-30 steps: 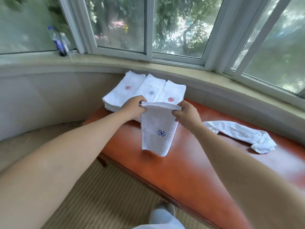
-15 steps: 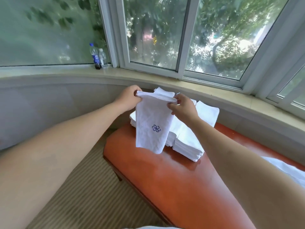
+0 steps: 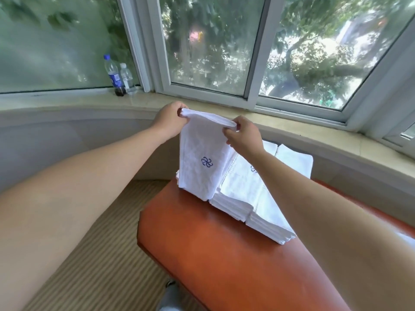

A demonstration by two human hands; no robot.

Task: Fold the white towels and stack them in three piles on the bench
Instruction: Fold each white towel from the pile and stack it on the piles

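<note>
Hands first: the left hand [image 3: 169, 118] and the right hand [image 3: 243, 133] each pinch one end of the top edge of a folded towel [image 3: 203, 162], fingers closed on the cloth, so it hangs flat between them with its blue stitched mark facing the person. Holding it by the two upper corners keeps the fold from slipping open, and I judge it is being carried over to be laid down. Its lower edge hangs just in front of the piles [image 3: 247, 198] of folded white towels, which sit below and beyond the right hand at the near end of the bench [image 3: 202, 254]. Whether the hanging edge touches the nearest pile I cannot tell. The piles lie side by side; the right forearm hides part of them, so the count is unclear. Beyond the left hand, two bottles [image 3: 118, 75] stand on the window sill [image 3: 67, 102], well apart from the work.
</note>
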